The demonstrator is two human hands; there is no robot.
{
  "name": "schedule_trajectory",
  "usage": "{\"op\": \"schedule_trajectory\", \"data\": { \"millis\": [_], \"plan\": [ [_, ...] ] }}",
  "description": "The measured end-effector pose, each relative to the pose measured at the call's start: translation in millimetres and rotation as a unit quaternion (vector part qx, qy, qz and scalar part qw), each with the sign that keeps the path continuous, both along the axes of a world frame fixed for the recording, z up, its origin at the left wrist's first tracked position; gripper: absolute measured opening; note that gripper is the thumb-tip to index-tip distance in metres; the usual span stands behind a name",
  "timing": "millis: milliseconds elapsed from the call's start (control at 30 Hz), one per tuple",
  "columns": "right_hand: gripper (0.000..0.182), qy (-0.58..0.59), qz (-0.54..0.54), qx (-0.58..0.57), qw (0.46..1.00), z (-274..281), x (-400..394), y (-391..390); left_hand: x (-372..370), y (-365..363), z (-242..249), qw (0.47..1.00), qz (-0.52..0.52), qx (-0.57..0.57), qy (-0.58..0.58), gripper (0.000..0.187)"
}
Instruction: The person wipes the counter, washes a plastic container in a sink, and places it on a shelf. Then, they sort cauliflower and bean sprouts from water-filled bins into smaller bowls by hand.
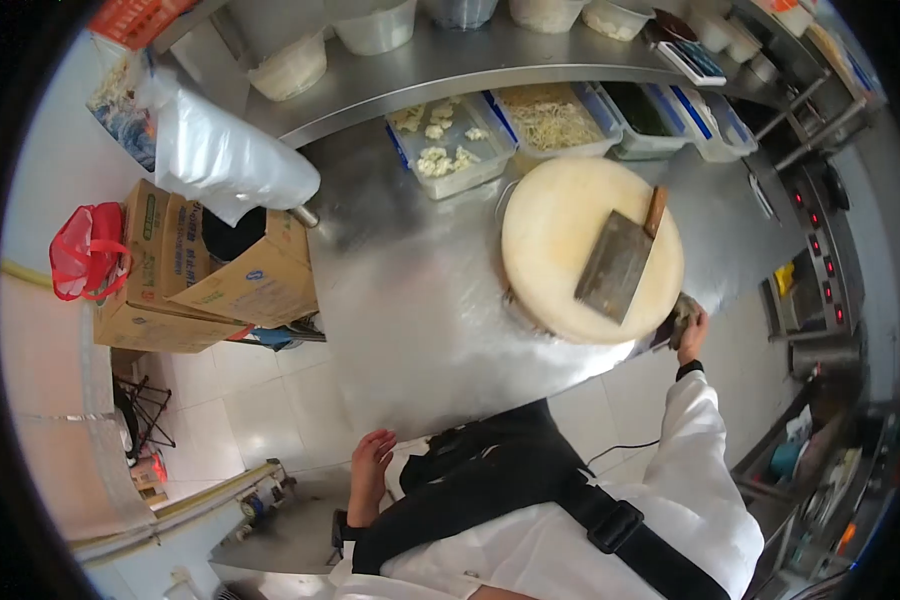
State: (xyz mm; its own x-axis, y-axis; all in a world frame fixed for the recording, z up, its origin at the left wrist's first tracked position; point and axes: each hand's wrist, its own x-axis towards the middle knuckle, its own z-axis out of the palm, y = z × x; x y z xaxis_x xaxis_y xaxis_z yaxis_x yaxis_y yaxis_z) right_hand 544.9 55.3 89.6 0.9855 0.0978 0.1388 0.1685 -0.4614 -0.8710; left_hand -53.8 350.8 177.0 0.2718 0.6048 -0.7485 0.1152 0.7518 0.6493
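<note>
My right hand (692, 338) is closed on a dark, crumpled cloth (682, 314) at the right edge of the steel table, just beside the chopping block. My left hand (372, 462) hangs by the table's front edge with its fingers stretched out, holding nothing. On the table stands a thick round chopping block (545, 240). A cleaver (615, 268) lies flat on top of it, its wooden handle pointing away from me.
Behind the block, plastic tubs hold cauliflower (445, 160), bean sprouts (560, 120) and dark contents. Several bowls and a phone (692, 62) sit on the shelf (410, 82) above. Cardboard boxes (200, 265) stand left of the steel table (400, 320); a lit control panel (822, 245) is at right.
</note>
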Motion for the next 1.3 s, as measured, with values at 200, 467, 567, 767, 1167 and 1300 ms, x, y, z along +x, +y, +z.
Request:
{"op": "schedule_trajectory", "data": {
  "millis": [200, 467, 567, 767, 1167, 1300],
  "plan": [
    [0.039, 0.360, 0.269, 0.360, 0.818, 8, 129, 104, 121, -20, 16, 0.997, -0.023, -0.010, -0.069, 0.029],
    [0.043, 0.370, 0.326, 0.245, 0.834, -62, 136, 101, 193, -28, 37, 0.992, -0.104, -0.013, -0.068, 0.042],
    [0.044, 0.396, 0.268, 0.336, 0.812, -82, 80, 110, 197, -27, 26, 0.991, -0.068, -0.035, -0.106, 0.049],
    [0.047, 0.416, 0.305, 0.230, 0.826, -15, -77, 173, 171, -23, -7, 0.986, 0.106, -0.016, -0.130, 0.058],
    [0.042, 0.220, 0.425, 0.106, 0.872, 60, 1, 238, 90, 39, -14, 0.962, 0.227, 0.154, -0.017, 0.067],
    [0.043, -0.242, 0.329, -0.443, 0.799, 104, 71, 268, 105, 26, 2, 0.941, 0.282, 0.184, 0.021, 0.064]
  ]
}}
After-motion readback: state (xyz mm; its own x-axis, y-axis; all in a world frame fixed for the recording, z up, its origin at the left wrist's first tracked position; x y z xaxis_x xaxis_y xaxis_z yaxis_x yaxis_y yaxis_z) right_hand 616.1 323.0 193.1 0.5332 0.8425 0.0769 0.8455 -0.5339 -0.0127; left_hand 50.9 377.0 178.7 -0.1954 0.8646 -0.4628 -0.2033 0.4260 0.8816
